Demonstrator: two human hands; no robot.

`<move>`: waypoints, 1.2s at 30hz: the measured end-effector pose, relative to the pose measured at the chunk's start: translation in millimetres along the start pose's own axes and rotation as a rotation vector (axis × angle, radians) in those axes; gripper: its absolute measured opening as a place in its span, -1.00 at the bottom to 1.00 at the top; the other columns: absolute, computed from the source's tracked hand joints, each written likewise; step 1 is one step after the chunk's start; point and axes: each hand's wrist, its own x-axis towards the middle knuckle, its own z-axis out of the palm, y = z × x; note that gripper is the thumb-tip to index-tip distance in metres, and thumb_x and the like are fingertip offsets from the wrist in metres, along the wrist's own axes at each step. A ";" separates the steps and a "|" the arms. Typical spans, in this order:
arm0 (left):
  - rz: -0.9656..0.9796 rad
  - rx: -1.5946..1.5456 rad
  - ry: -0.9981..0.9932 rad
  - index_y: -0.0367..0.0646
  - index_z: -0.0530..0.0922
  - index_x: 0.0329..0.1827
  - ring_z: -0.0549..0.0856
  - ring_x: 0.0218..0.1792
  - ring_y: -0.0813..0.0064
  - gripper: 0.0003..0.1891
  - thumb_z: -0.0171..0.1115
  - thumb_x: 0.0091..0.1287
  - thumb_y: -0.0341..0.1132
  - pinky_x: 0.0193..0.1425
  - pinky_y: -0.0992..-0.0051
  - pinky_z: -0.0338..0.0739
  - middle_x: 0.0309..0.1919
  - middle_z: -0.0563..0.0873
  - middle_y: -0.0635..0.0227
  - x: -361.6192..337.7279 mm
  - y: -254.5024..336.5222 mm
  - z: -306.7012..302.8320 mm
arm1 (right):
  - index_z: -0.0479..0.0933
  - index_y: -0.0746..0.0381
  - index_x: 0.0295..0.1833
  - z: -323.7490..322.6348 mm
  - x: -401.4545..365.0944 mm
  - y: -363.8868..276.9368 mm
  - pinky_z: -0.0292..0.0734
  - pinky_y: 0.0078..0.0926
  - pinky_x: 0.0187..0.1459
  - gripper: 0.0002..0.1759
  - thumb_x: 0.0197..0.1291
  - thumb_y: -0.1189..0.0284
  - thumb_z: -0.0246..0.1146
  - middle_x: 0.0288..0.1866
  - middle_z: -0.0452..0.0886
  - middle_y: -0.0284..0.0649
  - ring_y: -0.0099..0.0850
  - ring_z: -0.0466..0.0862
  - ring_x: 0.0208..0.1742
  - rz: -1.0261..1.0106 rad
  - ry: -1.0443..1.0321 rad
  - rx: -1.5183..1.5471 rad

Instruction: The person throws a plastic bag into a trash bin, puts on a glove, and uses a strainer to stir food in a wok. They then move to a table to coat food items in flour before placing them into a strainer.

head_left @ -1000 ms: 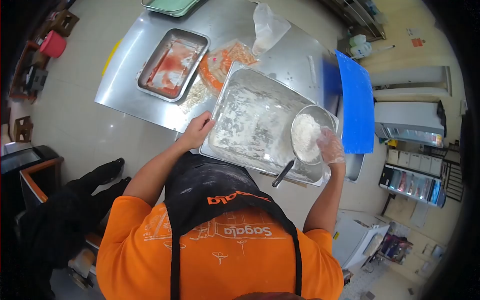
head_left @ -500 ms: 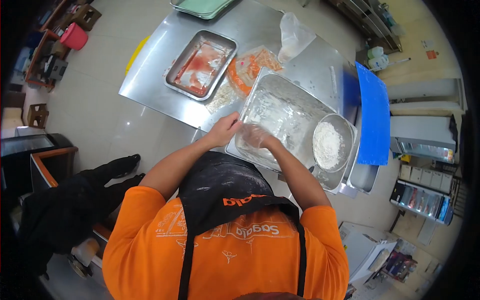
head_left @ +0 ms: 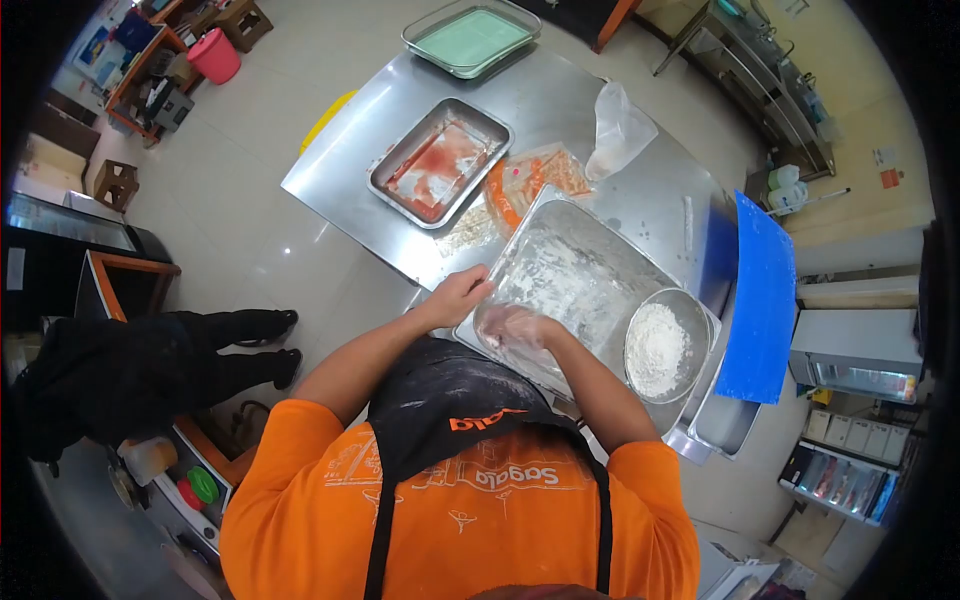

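Note:
My left hand [head_left: 459, 299] is closed on the near-left rim of a deep metal tub [head_left: 570, 232] dusted with flour. My right hand [head_left: 517, 328], in a clear plastic glove, is low inside the tub at its near-left corner, close to my left hand. Its fingers are blurred under the glove, and whether they hold anything does not show. At the tub's right end sits a round sieve [head_left: 631, 345] with a heap of white flour [head_left: 660, 348] in it.
On the steel table [head_left: 345, 190] are a metal tray [head_left: 383, 185] with reddish liquid, an orange-printed plastic bag [head_left: 508, 195], a clear bag [head_left: 620, 130] and a green-covered tray [head_left: 475, 40]. A blue board [head_left: 762, 305] stands at right. A person in black [head_left: 150, 365] is at left.
The view has shifted, so the table and tub appear lower and farther right. My left hand keeps its grip on the rim, and my gloved right hand stays in the same corner.

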 end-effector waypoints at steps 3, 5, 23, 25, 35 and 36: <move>-0.059 0.006 -0.021 -0.26 0.38 -0.32 0.33 -0.44 0.57 -0.79 0.06 0.37 -0.27 -0.34 0.46 0.32 -0.56 0.35 0.32 1.3 6.0 -1.9 | 0.50 0.21 -0.23 -28.4 -82.1 -45.3 0.47 -0.56 -0.31 -0.87 0.12 0.41 0.24 -0.38 0.54 -0.35 -0.53 0.55 -0.33 -0.044 -0.091 0.628; -0.059 0.017 -0.020 -0.26 0.38 -0.32 0.33 -0.45 0.58 -0.79 0.06 0.37 -0.28 -0.35 0.47 0.31 -0.56 0.35 0.34 2.6 5.3 -1.1 | 0.48 0.16 -0.29 -49.5 -140.8 -64.2 0.42 -0.64 -0.37 -0.88 0.09 0.44 0.29 -0.44 0.51 -0.40 -0.59 0.51 -0.40 -0.225 0.160 0.637; 0.049 0.110 0.067 -0.15 0.40 -0.02 0.49 -0.47 0.50 -0.72 0.21 0.27 -0.30 -0.32 0.50 0.44 -0.45 0.48 0.36 43.4 33.5 -20.6 | 0.44 0.27 0.14 -42.4 -265.0 18.3 0.48 -0.48 0.00 -0.58 0.18 0.37 0.24 0.02 0.56 -0.07 -0.35 0.57 0.00 -0.004 1.291 -0.273; 0.185 0.098 0.050 -0.14 0.43 0.02 0.53 -0.45 0.42 -0.64 0.28 0.20 -0.26 -0.30 0.43 0.47 -0.40 0.50 0.30 43.0 58.8 -15.8 | 0.33 0.24 0.30 -35.8 -234.4 -16.4 0.47 -0.44 0.10 -0.40 0.16 0.30 0.27 0.18 0.49 -0.04 -0.35 0.54 0.15 -0.020 1.199 -0.171; 0.934 0.459 -0.211 -0.05 0.47 -0.39 0.60 -0.44 0.36 -0.72 0.32 0.07 -0.08 -0.37 0.36 0.45 -0.50 0.55 0.39 12.9 159.4 38.3 | 0.25 0.08 0.35 -34.2 -120.4 -58.9 0.25 -0.24 0.19 -0.37 0.23 0.06 0.15 0.38 0.26 -0.19 -0.23 0.31 0.30 -0.608 1.202 1.103; 0.943 0.494 -0.174 -0.05 0.46 -0.40 0.59 -0.44 0.38 -0.73 0.31 0.06 -0.10 -0.37 0.36 0.45 -0.51 0.54 0.40 15.5 157.6 44.0 | 0.22 0.05 0.37 -30.7 -123.2 -63.7 0.22 -0.23 0.21 -0.37 0.26 0.06 0.12 0.40 0.21 -0.20 -0.24 0.28 0.33 -0.581 1.258 1.087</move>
